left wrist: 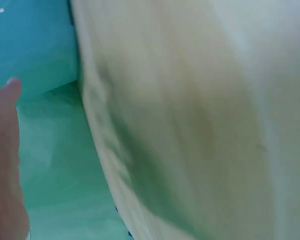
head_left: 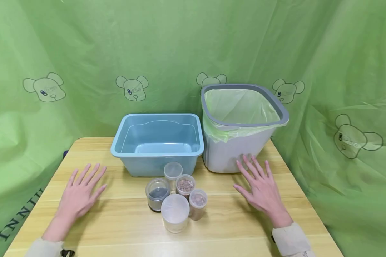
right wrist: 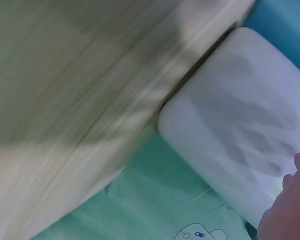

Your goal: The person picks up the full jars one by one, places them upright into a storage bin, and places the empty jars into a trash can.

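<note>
Five clustered containers [head_left: 175,208] on a wooden table [head_left: 122,228], between both hands [head_left: 78,197] [head_left: 264,192], fingers straight and spread

Blue tub [head_left: 151,165], lined bin [head_left: 223,155], side by side
I see five upright jars [head_left: 175,206] clustered before the tub.

Looks like a curtained-off booth, hung behind and on both sides with green sheeting [head_left: 173,39] printed with cartoon animal heads [head_left: 135,89], close around a wood-grain worktop [head_left: 122,225].
</note>
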A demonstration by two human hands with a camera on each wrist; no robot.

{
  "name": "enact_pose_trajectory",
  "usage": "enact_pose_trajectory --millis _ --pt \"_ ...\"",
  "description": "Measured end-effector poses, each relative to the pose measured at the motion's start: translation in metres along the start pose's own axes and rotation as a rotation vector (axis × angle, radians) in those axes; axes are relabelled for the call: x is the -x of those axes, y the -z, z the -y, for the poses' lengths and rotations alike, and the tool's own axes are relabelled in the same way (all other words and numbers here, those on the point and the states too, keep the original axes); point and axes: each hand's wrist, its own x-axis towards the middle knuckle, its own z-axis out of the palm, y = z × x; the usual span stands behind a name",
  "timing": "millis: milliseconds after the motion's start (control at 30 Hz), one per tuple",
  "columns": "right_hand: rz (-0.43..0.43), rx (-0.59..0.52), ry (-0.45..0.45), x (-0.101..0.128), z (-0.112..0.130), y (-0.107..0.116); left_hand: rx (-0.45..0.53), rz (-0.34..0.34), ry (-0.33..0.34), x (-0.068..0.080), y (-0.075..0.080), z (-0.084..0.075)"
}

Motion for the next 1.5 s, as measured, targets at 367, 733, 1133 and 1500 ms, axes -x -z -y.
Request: enact_pose_trajectory --millis 367,733,1133,1500 --pt "0.047 -0.237 -0.047 -0.012 0.035 0.012 0.466 -0.018 0.232 -0.048 0.024 -0.006" --pt "0.167 -0.478 -0.004 -0.016 0.078 0.022 0.82 -0.114 0.261 -0.084 0.022 -0.028" --pt "0.289 -0.576 0.052 -0.017 0.108 0.02 0.827 -0.162 0.31 -0.095 0.008 -0.047" --pt "0.298 -0.563 0.086 -0.02 0.12 0.012 0.862 -0.182 0.312 -0.093 -0.002 -0.048"
